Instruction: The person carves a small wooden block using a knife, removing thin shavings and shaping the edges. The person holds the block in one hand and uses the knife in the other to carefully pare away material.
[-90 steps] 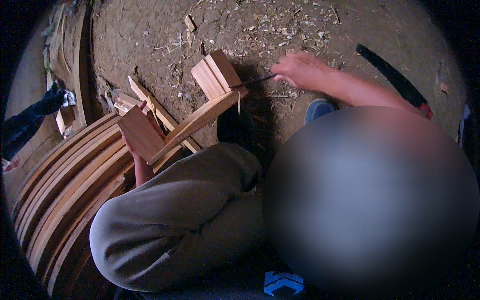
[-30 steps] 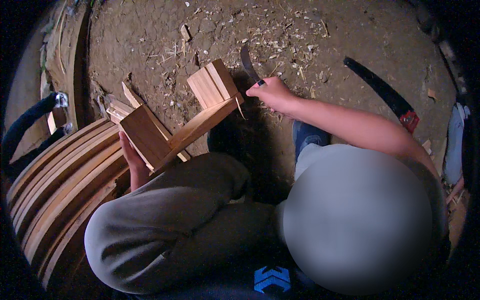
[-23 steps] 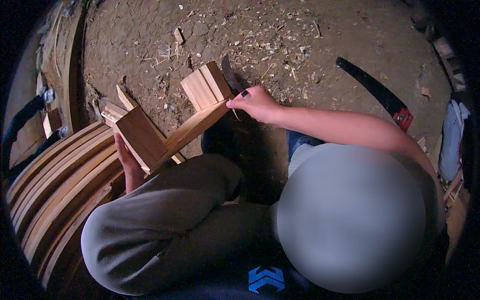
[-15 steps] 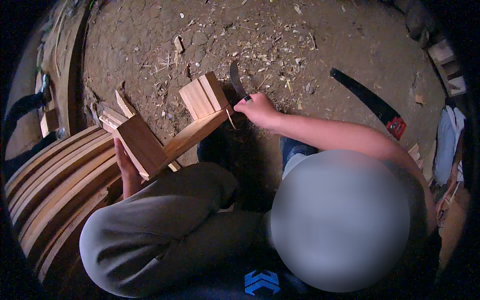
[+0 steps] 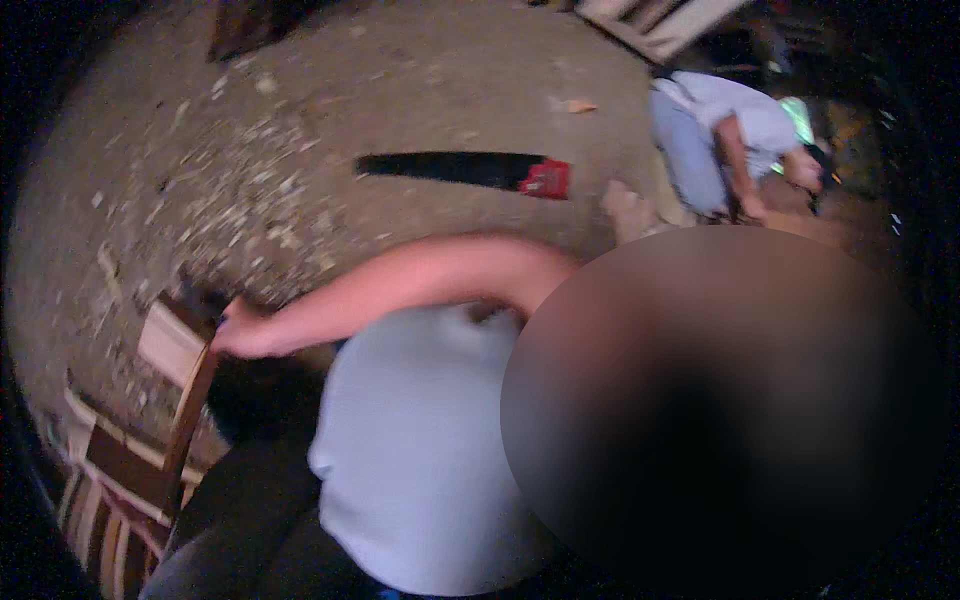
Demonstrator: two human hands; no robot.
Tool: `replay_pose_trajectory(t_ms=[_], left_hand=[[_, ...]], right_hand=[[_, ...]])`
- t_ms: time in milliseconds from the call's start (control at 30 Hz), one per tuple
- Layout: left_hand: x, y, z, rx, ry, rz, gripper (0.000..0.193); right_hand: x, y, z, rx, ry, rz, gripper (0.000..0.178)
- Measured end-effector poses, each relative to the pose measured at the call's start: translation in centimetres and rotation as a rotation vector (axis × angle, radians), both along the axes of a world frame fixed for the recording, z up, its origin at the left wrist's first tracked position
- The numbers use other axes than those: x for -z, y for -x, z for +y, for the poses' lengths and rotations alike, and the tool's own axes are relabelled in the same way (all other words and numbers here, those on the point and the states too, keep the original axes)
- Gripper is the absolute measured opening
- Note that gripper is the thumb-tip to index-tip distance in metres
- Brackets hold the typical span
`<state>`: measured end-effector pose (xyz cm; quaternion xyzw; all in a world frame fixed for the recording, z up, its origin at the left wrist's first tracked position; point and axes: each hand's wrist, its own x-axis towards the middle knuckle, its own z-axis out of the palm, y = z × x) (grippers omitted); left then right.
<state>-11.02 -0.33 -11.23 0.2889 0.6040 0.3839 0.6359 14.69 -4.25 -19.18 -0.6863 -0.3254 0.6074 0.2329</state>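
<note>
The view swings to the person's right and turns blurred: the curved wooden strip (image 5: 188, 412) and the wood block (image 5: 170, 342), formerly near the upper middle, now sit at the lower left edge. The right hand (image 5: 243, 334) remains at the strip's upper end, its forearm now stretched across mid-frame; the small blade seen in it half a second ago cannot be made out. The handsaw (image 5: 455, 170) shifts from the upper right to the upper centre and lies level. A crouching person (image 5: 725, 140) now appears at upper right. The left hand is no longer visible.
</note>
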Motion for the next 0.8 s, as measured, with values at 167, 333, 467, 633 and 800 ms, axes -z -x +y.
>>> replay_pose_trajectory(t_ms=[167,333,467,633,800], left_hand=[[-0.4,-2.8,1.3,0.088,-0.025,0.012,0.068],[0.0,-0.4,0.9,0.055,0.003,0.028,0.068],[-6.4,3.0,-0.6,-0.009,-0.035,0.131,0.068],[-8.5,1.3,-1.0,-0.046,-0.019,0.125,0.068],[-8.8,2.1,-1.2,-0.04,-0.032,0.117,0.068]], right_hand=[[-2.2,0.7,1.0,0.076,0.066,-0.033,0.051],[1.8,2.2,4.0,0.156,-0.097,0.169,0.044],[-5.5,-2.4,5.6,0.243,-0.169,-0.038,0.022],[-3.2,-11.1,2.9,0.141,-0.275,-0.102,0.013],[-2.6,-9.5,0.7,-0.105,-0.323,-0.129,0.015]])
